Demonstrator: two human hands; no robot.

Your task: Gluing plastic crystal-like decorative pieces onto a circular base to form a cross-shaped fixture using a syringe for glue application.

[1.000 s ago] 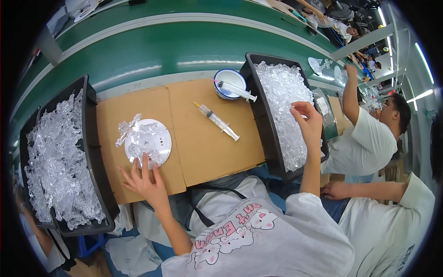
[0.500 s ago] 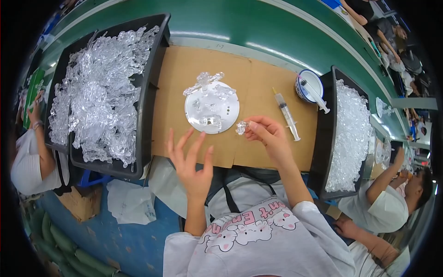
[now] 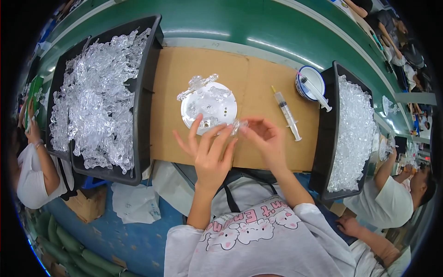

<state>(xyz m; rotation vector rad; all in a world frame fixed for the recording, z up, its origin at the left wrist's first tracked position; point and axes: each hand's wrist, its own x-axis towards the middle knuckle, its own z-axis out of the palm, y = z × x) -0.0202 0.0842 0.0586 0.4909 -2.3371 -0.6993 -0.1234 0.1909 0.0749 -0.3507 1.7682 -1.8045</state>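
A small clear plastic piece (image 3: 238, 125) is pinched between the thumb and fingers of my right hand (image 3: 269, 141), just off the right edge of a white round dish (image 3: 188, 121). My left hand (image 3: 210, 159) reaches in from the other side, fingers stretched and apart, fingertips at the piece's left end. Whether they press on it is hard to make out. The left fingers partly cover the dish's near rim. Several clear plastic parts (image 3: 214, 94) lie on the dish, and a longer clear part (image 3: 198, 84) overhangs its far left rim.
At left, black bins (image 3: 146, 92) hold heaped clear parts; a black bin (image 3: 323, 152) of smaller clear pieces stands at right. A syringe (image 3: 287, 113) lies on the cardboard (image 3: 258, 83), near a blue-and-white bowl (image 3: 302, 94) holding another syringe (image 3: 316, 93). Other people sit on both sides.
My left hand has moved right and up to the clear piece, over the dish's near edge. My right hand has shifted slightly left, still pinching the piece.
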